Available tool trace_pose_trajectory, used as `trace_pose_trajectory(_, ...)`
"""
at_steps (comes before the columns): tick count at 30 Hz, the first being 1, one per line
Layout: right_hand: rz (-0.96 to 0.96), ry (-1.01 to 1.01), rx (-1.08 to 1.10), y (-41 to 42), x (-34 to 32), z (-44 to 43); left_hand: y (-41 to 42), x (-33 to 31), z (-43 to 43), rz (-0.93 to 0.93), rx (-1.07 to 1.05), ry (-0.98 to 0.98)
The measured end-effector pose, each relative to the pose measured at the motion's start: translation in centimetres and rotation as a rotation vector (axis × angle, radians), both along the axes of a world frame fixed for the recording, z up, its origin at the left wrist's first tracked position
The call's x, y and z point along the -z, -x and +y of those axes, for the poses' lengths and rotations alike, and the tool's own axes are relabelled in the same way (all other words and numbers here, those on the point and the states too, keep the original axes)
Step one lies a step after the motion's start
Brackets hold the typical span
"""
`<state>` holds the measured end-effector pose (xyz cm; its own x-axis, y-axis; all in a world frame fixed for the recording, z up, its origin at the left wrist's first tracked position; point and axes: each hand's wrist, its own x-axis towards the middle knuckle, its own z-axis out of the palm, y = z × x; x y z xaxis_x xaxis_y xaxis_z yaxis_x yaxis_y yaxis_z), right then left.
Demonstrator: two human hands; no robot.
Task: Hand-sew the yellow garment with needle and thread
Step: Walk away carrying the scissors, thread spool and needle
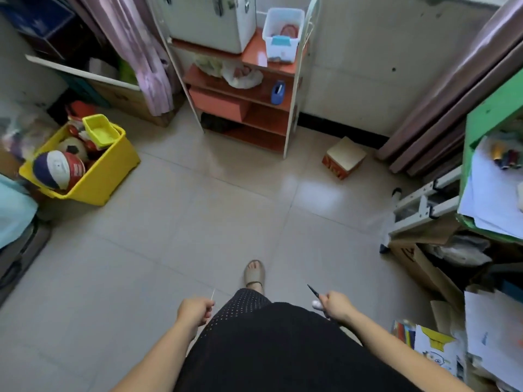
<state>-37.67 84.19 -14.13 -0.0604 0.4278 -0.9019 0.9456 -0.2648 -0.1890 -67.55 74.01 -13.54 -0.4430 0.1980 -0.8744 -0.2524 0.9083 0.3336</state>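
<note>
Both hands curled: left hand [194, 309] pinches a needle [213, 294], right hand [336, 305] grips dark scissors [313, 290]

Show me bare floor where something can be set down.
Widest bare patch: the tiled floor between the yellow bin, the orange shelf, the small box and the sandalled foot. Bare tiles lie left of the left hand, which pinches a needle. Crowded: the right edge, with cardboard boxes and papers beside the right hand gripping a dark tool.
</note>
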Motion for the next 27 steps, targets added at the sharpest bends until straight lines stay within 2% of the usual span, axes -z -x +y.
trace_pose_trajectory(4,0.068,-0.118,0.055,5.1,-1.7,9.8,6.4,0.1,6.3,0.033,0.034,0.060)
trace_pose_trajectory(9,0.049,-0.224,0.147,9.2,-2.4,19.3,11.9,0.2,14.1,0.089,0.090,0.114)
trace_pose_trajectory(16,-0.004,-0.179,0.032,10.1,-0.6,32.2,11.7,2.2,26.3,0.015,0.041,0.125)
trace_pose_trajectory(19,-0.019,-0.207,0.038,9.7,-0.4,37.4,11.6,1.7,32.0,-0.038,-0.023,0.071)
trace_pose_trajectory(23,-0.034,-0.256,0.076,8.6,-0.5,39.9,13.0,0.1,39.6,-0.038,0.065,-0.030)
trace_pose_trajectory(27,-0.048,-0.265,0.132,8.3,-0.5,38.5,13.1,-1.8,44.9,-0.038,0.141,-0.118)
